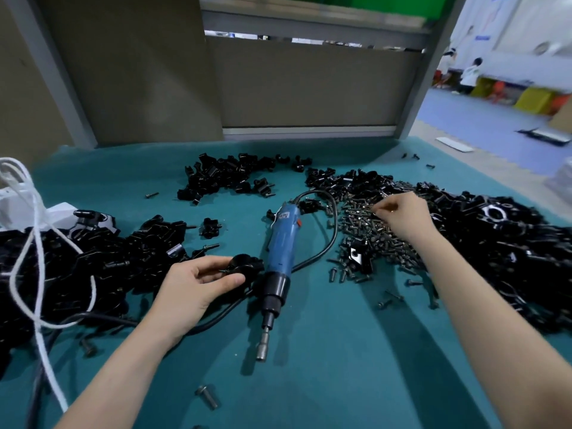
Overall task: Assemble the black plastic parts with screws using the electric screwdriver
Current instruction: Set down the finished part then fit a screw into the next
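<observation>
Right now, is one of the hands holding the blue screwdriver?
No, the screwdriver lies on the table, while the left hand holds a black part and the right hand reaches into the screws.

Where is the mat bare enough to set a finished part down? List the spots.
Bare: the near strip of the teal mat, below the electric screwdriver; also the far-left stretch between the far pile and the left pile. Crowded: the screw heap and the right pile.

An assembly workshop; a teal-covered counter [325, 351] carries heaps of black plastic parts [510, 243], a pile of screws [371, 230] and a corded electric screwdriver [278, 252]; grey partition panels [309, 85] stand behind.
</observation>
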A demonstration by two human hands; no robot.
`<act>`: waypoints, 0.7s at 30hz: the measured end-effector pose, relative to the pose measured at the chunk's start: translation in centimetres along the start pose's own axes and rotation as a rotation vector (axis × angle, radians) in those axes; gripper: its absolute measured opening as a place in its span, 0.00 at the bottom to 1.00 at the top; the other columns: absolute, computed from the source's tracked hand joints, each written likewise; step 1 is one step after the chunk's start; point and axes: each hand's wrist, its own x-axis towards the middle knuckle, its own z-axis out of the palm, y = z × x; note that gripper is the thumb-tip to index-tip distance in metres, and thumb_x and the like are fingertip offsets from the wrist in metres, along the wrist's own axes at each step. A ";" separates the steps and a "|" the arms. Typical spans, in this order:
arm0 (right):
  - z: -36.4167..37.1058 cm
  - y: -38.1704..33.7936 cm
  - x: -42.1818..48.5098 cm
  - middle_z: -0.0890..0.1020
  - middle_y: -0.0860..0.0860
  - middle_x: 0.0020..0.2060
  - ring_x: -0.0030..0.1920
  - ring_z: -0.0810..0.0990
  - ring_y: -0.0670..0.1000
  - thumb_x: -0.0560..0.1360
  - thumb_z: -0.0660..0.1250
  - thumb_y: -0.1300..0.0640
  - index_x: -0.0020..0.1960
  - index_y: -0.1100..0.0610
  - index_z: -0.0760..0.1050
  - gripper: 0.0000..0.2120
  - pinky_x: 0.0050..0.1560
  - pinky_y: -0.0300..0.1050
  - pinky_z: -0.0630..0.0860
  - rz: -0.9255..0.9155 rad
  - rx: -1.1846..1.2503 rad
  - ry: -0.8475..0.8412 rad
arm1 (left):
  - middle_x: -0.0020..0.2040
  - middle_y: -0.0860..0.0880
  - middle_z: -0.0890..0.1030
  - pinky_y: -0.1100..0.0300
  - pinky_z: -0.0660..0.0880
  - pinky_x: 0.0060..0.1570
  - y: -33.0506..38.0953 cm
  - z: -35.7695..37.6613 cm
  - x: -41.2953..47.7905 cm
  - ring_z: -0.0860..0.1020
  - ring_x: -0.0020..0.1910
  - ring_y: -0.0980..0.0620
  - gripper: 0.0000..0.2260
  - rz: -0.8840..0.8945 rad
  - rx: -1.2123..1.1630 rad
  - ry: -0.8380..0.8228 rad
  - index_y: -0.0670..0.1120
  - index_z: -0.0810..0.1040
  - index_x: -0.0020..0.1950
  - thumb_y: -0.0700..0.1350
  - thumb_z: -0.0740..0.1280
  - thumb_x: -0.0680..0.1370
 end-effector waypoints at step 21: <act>2.3 -0.7 4.8 0.82 0.56 0.46 0.42 0.79 0.51 0.74 0.70 0.64 0.47 0.62 0.81 0.03 0.48 0.42 0.76 0.026 -0.088 -0.111 | 0.40 0.55 0.86 0.75 0.74 0.37 -0.5 -0.2 0.3 0.83 0.38 0.62 0.11 0.010 -0.008 -0.034 0.51 0.85 0.41 0.37 0.76 0.64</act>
